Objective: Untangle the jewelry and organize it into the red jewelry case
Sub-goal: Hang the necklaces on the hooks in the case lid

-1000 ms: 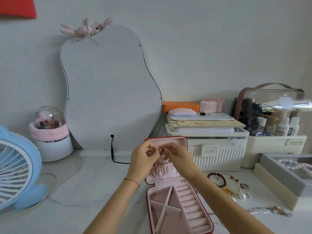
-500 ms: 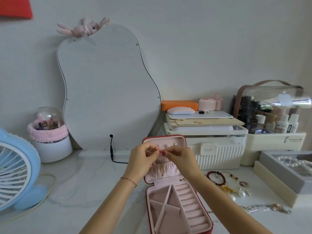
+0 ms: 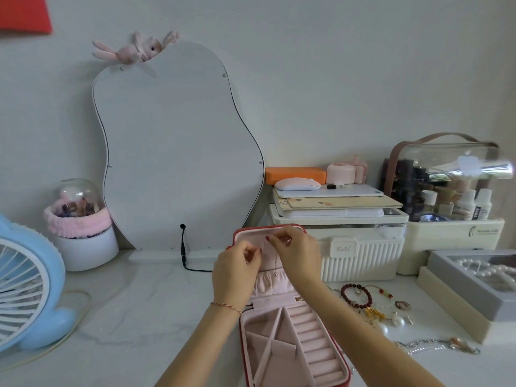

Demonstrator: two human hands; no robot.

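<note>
Two hands meet at the upright lid of the red jewelry case, open at 6 o'clock on the marble-look counter. The left hand and right hand, fingers curled, pinch a thin chain necklace hanging against the lid's pink lining. Ring rolls and dividers fill the base. At 3 o'clock lie a dark red bead bracelet and pearls; behind, a ribbed white box reads "KaSi".
</note>
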